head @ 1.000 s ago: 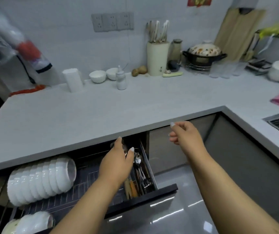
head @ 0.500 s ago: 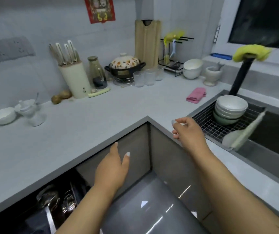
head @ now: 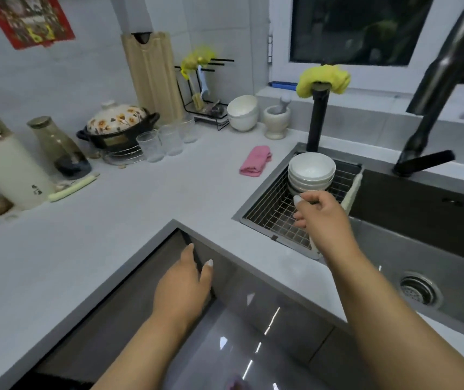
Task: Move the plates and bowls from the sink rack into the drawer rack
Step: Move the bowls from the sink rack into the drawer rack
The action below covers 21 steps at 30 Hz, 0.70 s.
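Observation:
A stack of white bowls (head: 311, 171) stands at the back of the wire sink rack (head: 270, 209). A pale plate (head: 352, 191) leans on edge along the rack's right side. My right hand (head: 319, 218) hovers over the rack in front of that plate, fingers curled, and hides the plate's middle. I cannot tell whether it grips the plate. My left hand (head: 186, 282) hangs open with straight fingers in front of the grey corner cabinet (head: 253, 319), below the counter edge. The drawer rack is out of view.
A black tap (head: 319, 119) with a yellow cloth stands behind the rack, and a second black tap (head: 433, 108) rises to the right. The deep sink basin (head: 422, 249) lies right of the rack. A pink cloth (head: 254, 160), glasses, a pot and a knife block sit on the counter.
The view has swung right, from the open drawer to the sink. My right hand has moved forward over the sink rack to the leaning plate. My left hand has left the drawer.

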Motion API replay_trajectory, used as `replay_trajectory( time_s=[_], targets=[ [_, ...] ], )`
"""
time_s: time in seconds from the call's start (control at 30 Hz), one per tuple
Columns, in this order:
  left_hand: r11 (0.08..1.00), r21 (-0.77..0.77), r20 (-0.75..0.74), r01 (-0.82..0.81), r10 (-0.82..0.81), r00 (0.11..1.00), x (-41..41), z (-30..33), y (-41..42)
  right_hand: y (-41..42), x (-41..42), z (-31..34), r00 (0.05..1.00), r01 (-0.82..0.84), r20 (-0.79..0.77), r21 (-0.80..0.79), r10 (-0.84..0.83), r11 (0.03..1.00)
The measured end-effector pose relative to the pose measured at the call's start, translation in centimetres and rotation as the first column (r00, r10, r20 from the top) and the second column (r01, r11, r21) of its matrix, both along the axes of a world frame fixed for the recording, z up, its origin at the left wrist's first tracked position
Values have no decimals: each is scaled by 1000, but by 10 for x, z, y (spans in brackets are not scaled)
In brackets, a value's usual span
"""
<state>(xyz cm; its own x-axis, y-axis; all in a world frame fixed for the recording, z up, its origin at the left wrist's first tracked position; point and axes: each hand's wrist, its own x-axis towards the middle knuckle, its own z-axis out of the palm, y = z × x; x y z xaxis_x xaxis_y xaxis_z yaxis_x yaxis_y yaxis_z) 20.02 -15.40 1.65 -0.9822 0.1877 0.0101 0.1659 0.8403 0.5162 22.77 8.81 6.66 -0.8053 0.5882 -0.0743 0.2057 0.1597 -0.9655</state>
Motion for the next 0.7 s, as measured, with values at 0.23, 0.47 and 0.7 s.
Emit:
replay_trajectory(
  time_s=[0.23, 0.47, 0.7],
  targets=[
    [990, 31, 54, 140, -141, 988, -72, -24, 54, 53, -41, -11, 985, 160, 50, 71, -164, 985],
    [956, -37, 60, 292, -289, 955, -153, -40, 101, 92, -103, -32, 940, 259, 180, 171, -289, 951],
    [911, -104, 10, 399, -400, 916, -211, -65, 133, 113, -150, -54, 870, 292, 327, 261, -369, 920]
  ],
)
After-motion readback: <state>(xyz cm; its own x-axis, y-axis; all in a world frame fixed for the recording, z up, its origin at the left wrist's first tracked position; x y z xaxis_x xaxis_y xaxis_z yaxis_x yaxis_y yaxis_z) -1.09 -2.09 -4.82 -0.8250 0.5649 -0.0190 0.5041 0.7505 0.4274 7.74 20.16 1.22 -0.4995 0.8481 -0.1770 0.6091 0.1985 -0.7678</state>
